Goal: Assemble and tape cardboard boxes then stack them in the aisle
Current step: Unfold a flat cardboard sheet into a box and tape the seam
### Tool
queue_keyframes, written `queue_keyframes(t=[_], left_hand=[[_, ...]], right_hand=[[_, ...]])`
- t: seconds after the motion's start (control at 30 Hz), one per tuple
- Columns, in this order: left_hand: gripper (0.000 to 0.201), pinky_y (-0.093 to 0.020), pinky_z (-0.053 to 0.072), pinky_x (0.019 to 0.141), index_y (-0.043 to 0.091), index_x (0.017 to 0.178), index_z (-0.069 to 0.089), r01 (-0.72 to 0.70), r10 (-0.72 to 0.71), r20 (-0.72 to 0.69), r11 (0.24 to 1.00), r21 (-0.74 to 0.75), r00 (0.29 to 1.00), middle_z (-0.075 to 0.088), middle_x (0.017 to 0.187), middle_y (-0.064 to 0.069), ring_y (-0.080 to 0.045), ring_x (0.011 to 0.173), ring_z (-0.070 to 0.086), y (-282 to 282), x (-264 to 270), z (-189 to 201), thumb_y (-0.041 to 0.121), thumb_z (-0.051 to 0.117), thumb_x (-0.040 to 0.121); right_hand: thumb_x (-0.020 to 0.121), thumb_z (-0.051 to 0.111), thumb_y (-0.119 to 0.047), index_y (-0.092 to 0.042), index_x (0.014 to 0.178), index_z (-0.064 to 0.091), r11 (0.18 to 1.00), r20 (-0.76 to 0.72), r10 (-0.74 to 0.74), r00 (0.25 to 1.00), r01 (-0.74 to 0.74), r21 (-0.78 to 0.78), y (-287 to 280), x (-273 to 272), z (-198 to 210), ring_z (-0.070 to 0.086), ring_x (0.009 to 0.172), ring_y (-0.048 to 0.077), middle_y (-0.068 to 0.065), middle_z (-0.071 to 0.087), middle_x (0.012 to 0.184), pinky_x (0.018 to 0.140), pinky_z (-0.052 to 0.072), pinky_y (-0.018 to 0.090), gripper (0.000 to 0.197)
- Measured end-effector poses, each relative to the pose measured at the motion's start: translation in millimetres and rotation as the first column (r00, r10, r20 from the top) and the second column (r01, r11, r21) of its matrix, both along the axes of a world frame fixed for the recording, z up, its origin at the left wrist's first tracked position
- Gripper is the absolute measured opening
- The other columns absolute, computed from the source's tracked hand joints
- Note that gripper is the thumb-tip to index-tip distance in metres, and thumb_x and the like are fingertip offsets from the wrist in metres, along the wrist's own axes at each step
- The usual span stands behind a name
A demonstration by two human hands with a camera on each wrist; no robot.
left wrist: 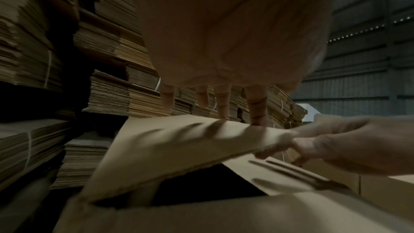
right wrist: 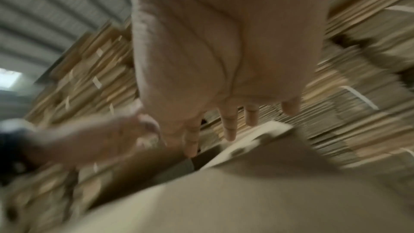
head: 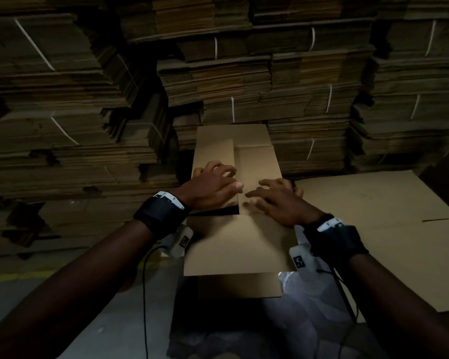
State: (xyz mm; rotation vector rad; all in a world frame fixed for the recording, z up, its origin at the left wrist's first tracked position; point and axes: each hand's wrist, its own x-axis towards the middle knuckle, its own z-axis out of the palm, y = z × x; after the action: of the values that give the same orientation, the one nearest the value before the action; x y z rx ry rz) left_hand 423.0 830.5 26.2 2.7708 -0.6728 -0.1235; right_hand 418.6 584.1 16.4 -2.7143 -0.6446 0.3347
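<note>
A brown cardboard box (head: pixel 233 244) stands before me with its top flaps partly folded in. My left hand (head: pixel 213 186) lies spread, fingers straight, on the left flap (head: pixel 213 151), which still tilts up over a dark gap (left wrist: pixel 201 183). My right hand (head: pixel 272 199) presses flat on the right flap (head: pixel 259 164), fingers pointing left toward the other hand. The near flap (head: pixel 239 247) lies folded toward me. In the left wrist view my fingers (left wrist: pixel 255 105) reach down onto the flap (left wrist: pixel 179 141). The right wrist view is blurred; my open palm (right wrist: pixel 224 59) hovers over cardboard (right wrist: pixel 246 192).
Tall stacks of flat, strapped cardboard (head: pixel 270 73) wall the back and left (head: pixel 62 112). A flat cardboard sheet (head: pixel 379 216) lies to the right of the box. Grey floor (head: pixel 101 307) with a yellow line shows at lower left. Crumpled clear plastic (head: pixel 303 301) lies under the box.
</note>
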Motion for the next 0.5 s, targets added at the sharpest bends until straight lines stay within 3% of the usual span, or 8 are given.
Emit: queue_keyframes(t=[0.1,0.2,0.27,0.33,0.43,0.5], left_hand=[[0.069,-0.052,0.019,0.111,0.04,0.123,0.068,-0.036,0.036,0.004,0.997,-0.069,0.999,0.039,0.154,0.008,-0.016,0.146,0.017,3,-5,3,0.069,0.012,0.095],[0.069,-0.055,0.02,0.112,0.043,0.12,0.069,-0.077,0.082,0.021,0.982,-0.171,0.996,0.043,0.151,0.01,-0.018,0.146,0.02,7,-9,4,0.071,0.012,0.093],[0.064,-0.056,0.022,0.111,0.044,0.118,0.069,-0.102,0.115,0.044,0.97,-0.222,0.992,0.044,0.15,0.01,-0.019,0.146,0.022,13,-12,8,0.069,0.014,0.095],[0.058,-0.052,0.024,0.109,0.041,0.115,0.071,-0.122,0.153,0.093,0.951,-0.283,0.984,0.048,0.148,0.009,-0.017,0.144,0.026,21,-15,17,0.063,0.019,0.099],[0.062,-0.053,0.038,0.106,0.027,0.102,0.077,-0.126,0.251,0.274,0.907,-0.402,0.928,0.063,0.131,0.007,-0.016,0.133,0.045,31,-17,36,0.06,0.024,0.102],[0.069,-0.052,0.043,0.102,0.021,0.099,0.078,-0.201,0.342,0.342,0.901,-0.385,0.875,0.071,0.119,0.005,-0.016,0.129,0.052,38,-17,44,0.063,0.023,0.101]], right_hand=[[0.103,0.026,-0.065,-0.06,0.147,0.035,0.984,-0.08,0.037,0.996,-0.05,-0.17,20,7,0,-0.007,0.154,0.027,-0.007,0.003,0.17,0.116,0.001,0.064,0.045],[0.103,0.024,-0.065,-0.053,0.148,0.039,0.966,-0.123,0.059,0.991,-0.088,-0.242,36,11,-2,-0.018,0.154,0.028,-0.005,-0.007,0.17,0.115,-0.008,0.066,0.049],[0.104,0.029,-0.061,-0.048,0.143,0.048,0.978,-0.094,0.074,0.993,-0.091,-0.189,38,10,0,-0.012,0.154,0.027,-0.003,0.0,0.17,0.116,-0.002,0.063,0.046],[0.103,0.038,-0.057,-0.042,0.131,0.059,0.993,0.013,0.097,0.995,-0.095,-0.075,35,11,7,0.004,0.153,0.026,0.0,0.017,0.167,0.114,0.012,0.056,0.038],[0.098,0.056,-0.051,-0.035,0.11,0.068,0.989,0.194,0.097,0.976,-0.116,0.087,28,13,29,0.022,0.146,0.024,-0.002,0.038,0.157,0.11,0.025,0.053,0.023],[0.094,0.066,-0.037,-0.031,0.102,0.071,0.983,0.294,0.078,0.953,-0.122,0.134,21,17,47,0.03,0.142,0.021,-0.004,0.046,0.152,0.107,0.031,0.054,0.012]])
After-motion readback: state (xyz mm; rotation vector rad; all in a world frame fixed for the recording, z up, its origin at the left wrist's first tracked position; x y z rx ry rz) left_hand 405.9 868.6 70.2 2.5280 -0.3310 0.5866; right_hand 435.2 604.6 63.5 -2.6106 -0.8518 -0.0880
